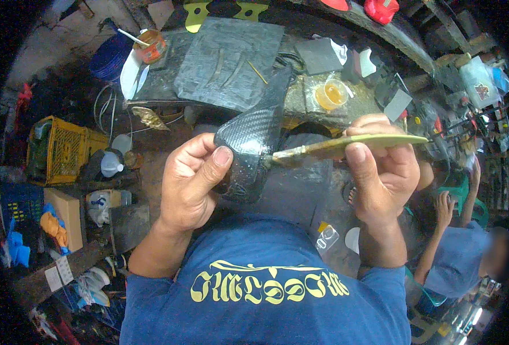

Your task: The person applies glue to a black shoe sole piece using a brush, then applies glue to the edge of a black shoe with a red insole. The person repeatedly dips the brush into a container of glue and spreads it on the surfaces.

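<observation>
My left hand [190, 181] grips a glossy black carbon-fibre part [252, 133] with a visible weave, its thumb pressed on the near face. The part is curved and has a wet-looking shine. In my right hand [381, 175] is a paintbrush [312, 149], pinched between thumb and fingers by its yellow-green handle. The brush lies nearly level, and its bristle end meets the right edge of the part. Some of the right fingers are hidden behind the handle.
Ahead is a workbench with a dark flat board [225, 63], a clear cup of amber liquid [331, 95] and an orange tub [151, 47] with a brush in it. A yellow crate [64, 150] stands left. Another person [458, 259] sits at the right.
</observation>
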`<state>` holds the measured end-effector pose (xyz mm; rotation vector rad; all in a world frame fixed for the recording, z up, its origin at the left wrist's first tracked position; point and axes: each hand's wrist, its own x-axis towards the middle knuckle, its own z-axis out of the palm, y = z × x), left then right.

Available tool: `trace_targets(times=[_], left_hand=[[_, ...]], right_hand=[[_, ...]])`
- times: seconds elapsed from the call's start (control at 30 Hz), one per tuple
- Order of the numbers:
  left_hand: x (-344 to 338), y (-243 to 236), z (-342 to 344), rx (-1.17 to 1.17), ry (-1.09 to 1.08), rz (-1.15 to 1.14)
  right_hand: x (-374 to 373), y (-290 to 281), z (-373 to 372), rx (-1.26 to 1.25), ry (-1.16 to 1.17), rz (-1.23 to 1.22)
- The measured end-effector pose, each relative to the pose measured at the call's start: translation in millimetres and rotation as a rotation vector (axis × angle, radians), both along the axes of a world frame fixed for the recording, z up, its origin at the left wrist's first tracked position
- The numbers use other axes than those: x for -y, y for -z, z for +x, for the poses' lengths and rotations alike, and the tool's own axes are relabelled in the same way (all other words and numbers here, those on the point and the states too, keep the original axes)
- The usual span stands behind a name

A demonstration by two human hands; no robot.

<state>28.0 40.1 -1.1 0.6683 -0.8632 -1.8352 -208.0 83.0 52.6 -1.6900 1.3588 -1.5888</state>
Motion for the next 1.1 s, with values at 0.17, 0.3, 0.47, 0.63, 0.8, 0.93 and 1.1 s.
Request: trace_targets(times=[0.17,0.3,0.47,0.63,0.8,0.93,1.1], left_hand=[[-0.2,-0.5,2.8,0.059,0.027,-0.008],[-1.0,-3.1,2.8,0.07,0.035,-0.011],[-0.9,-4.0,-2.2,0.07,0.007,-0.006],[0.2,-4.0,-3.5,0.052,0.026,0.046],[2.2,-2.7,-4.6,0.055,0.02,0.09],[1.6,-2.2,-4.5,0.041,0.024,0.097],[4.2,-2.2,-5.4,0.038,0.022,0.113]], right_hand=[[3.6,0.5,-3.2,-0.057,0.052,-0.052],[3.8,1.1,-4.5,-0.106,0.044,-0.041],[1.2,3.1,-1.6,0.023,-0.006,-0.01],[-0.2,2.0,-2.5,-0.017,-0.004,-0.006],[0.4,2.6,-2.4,-0.049,-0.005,-0.043],[-0.2,2.5,-2.3,-0.108,-0.007,-0.071],[1.7,4.5,-3.1,-0.161,-0.024,-0.142]])
